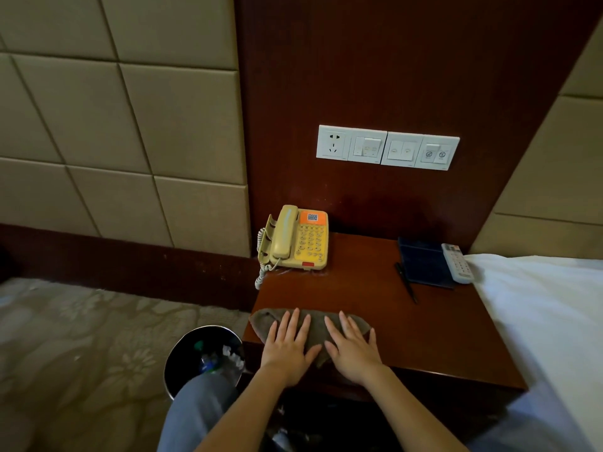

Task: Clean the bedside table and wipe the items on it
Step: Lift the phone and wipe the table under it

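Brown cloth (313, 327) lies at the front left edge of the wooden bedside table (375, 288), and you press it flat with both palms: your left hand (288, 344) and right hand (354, 349) rest side by side, fingers spread wide, gripping nothing. Behind sit a yellow telephone (298, 239), a dark notepad (424, 264), a pen (406, 282) and a white remote (457, 263).

No words can be read — only a QR code on the telephone's (298, 238) orange label.
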`<move>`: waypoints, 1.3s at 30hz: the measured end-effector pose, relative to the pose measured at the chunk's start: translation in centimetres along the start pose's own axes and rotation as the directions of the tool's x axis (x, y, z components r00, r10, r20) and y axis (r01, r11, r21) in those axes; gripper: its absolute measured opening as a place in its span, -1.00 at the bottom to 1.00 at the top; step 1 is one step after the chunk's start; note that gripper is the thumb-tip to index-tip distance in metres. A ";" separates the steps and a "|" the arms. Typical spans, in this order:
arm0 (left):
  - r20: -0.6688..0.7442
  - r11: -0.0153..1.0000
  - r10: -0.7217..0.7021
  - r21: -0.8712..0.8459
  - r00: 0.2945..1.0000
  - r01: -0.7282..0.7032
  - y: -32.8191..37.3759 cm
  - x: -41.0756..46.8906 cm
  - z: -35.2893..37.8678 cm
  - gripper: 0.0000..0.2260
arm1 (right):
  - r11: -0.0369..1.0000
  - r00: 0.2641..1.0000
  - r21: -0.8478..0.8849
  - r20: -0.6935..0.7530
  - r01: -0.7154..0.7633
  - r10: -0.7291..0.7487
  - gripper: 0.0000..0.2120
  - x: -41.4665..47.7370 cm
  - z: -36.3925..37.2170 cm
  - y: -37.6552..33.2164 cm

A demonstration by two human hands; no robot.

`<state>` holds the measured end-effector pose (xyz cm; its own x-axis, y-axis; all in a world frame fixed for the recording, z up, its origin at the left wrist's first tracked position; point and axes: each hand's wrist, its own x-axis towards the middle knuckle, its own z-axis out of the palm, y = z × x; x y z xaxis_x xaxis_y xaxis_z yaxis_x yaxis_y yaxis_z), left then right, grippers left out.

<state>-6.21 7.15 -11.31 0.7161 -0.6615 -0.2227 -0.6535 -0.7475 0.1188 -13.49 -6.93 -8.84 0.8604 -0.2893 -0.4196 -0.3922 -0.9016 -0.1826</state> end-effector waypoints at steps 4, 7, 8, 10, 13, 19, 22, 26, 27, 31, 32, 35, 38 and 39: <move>-0.036 1.000 0.019 -0.006 0.999 -0.020 -0.8 -2.3 0.9 -0.41 | 0.997 1.000 -0.073 -0.013 -0.020 0.019 -0.49 -1.5 0.0 -1.5; -0.089 0.972 -0.002 -0.232 0.996 -0.019 -1.1 -2.6 -0.4 -0.47 | 0.992 0.994 -0.124 -0.107 -0.033 0.020 -0.48 -1.9 -0.7 -3.1; -0.148 0.954 -0.041 -0.301 0.988 -0.006 -1.4 -2.5 -0.9 -0.50 | 0.993 0.987 -0.120 -0.158 0.003 -0.022 -0.48 -2.0 -0.7 -3.8; -0.259 0.926 -0.158 -0.373 0.953 0.052 -2.5 -2.3 -1.9 -0.53 | 0.990 0.973 -0.076 -0.188 0.120 -0.132 -0.49 -2.1 -0.2 -5.4; -0.265 0.887 -0.278 -0.440 0.923 0.141 -4.9 -1.5 -3.1 -0.53 | 0.980 0.978 -0.047 -0.076 0.192 -0.195 -0.50 -0.9 1.5 -7.4; -0.226 0.827 -0.344 -0.532 0.911 0.181 -8.5 2.6 -4.8 -0.57 | 0.964 0.948 -0.099 -0.183 0.245 -0.260 -0.07 2.9 1.7 -5.5; -0.209 0.765 -0.363 -0.624 0.908 0.162 -9.1 5.1 -5.3 -0.60 | 0.970 0.892 -0.037 -0.386 0.240 -0.236 -0.32 4.4 0.5 -0.9; -0.216 0.696 -0.408 -0.703 0.887 0.149 -9.6 8.4 -6.1 -0.50 | 0.946 0.685 0.255 -0.726 0.199 0.052 -0.66 7.8 -3.2 3.4; -0.236 0.699 -0.411 -0.702 0.881 0.139 -9.6 9.2 -6.4 -0.49 | 0.918 0.615 0.324 -0.779 0.231 0.120 -0.66 8.9 -5.0 2.9; -0.299 0.727 -0.379 -0.682 0.876 0.082 -9.8 12.4 -7.1 -0.42 | 0.858 0.557 0.292 -0.830 0.423 0.007 -0.61 13.0 -11.2 -3.4; -0.299 0.729 -0.378 -0.679 0.876 0.083 -10.0 13.3 -7.3 -0.40 | 0.873 0.607 0.221 -0.788 0.435 -0.103 -0.61 13.9 -11.7 -5.2; -0.271 0.722 -0.365 -0.686 0.891 0.087 -10.5 15.6 -7.2 -0.44 | 0.913 0.785 -0.127 -0.475 0.387 -0.398 -0.45 16.5 -11.2 -8.3; -0.299 0.710 -0.339 -0.703 0.892 0.034 -10.6 16.5 -6.1 -0.53 | 0.906 0.808 -0.165 -0.411 0.390 -0.423 -0.24 18.3 -9.8 -8.1; -0.315 0.681 -0.327 -0.732 0.891 -0.009 -10.5 16.6 -5.7 -0.54 | 0.902 0.803 -0.158 -0.412 0.403 -0.431 -0.27 18.8 -9.7 -7.7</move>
<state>13.93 3.62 -10.71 0.9291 -0.3636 0.0676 -0.2719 -0.5477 0.7912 8.86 -8.52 -6.64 0.9938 0.0234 0.1083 0.0441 -0.9801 -0.1934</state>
